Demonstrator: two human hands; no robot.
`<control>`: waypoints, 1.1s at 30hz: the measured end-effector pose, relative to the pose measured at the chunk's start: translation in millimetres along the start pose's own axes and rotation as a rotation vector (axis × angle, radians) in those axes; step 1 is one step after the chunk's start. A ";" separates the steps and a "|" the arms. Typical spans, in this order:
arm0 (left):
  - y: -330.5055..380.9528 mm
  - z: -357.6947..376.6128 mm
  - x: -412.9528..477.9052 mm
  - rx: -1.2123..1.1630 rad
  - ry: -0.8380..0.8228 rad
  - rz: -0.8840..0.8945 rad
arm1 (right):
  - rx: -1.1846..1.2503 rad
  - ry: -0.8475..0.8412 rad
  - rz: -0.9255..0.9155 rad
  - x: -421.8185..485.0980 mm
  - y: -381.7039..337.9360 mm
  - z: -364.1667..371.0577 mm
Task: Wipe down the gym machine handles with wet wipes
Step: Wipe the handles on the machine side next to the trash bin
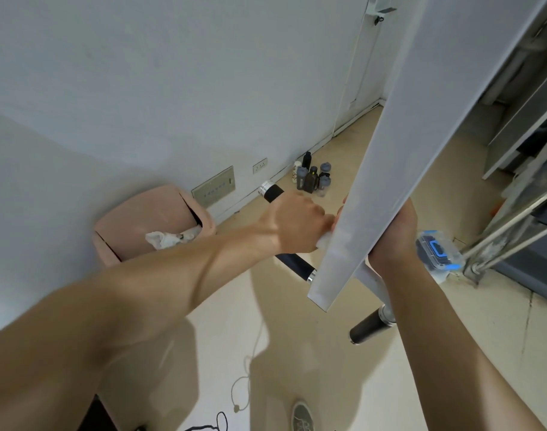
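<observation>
Beige-floored gym corner, pink plastic swing-lid bin (147,219) at 9 o'clock: left hand (297,225) clenches white wet wipe (324,239) around black foam-padded handle (273,191), wiping under way; right hand (396,234), fingers hidden behind white upright (390,150), grip indeterminate; likely next, lower black grip (368,329) at 5 o'clock.

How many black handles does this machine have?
2 show. One handle sits in the left hand, which wraps a wipe around it. Another handle hangs free, lower right. The white beam may hide others.
</observation>
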State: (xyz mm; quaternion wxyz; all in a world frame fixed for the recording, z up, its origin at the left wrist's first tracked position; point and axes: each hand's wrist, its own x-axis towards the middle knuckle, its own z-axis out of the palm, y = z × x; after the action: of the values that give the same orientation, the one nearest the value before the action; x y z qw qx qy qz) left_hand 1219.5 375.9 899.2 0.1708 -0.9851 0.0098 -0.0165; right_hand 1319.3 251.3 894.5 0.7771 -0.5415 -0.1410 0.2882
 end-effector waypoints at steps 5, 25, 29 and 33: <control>-14.2 -29.7 34.3 -0.357 -0.763 -0.045 | -0.061 -0.046 0.002 -1.3 3.4 0.9; -53.9 50.2 -50.2 -0.256 0.556 -0.363 | -0.035 -0.043 -0.024 -3.2 9.9 -2.4; -56.4 43.5 -49.8 -0.639 0.466 -0.682 | -0.041 -0.043 -0.014 -2.3 8.7 -2.5; -48.7 36.3 -41.3 -0.861 0.456 -0.933 | -0.055 -0.036 -0.003 -2.6 5.8 -1.8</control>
State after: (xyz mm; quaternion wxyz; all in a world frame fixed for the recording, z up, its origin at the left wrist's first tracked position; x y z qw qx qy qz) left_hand 1180.1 435.0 880.2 -0.2683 -0.8383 -0.3750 -0.2909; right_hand 1316.5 249.9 888.7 0.7598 -0.5569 -0.1636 0.2929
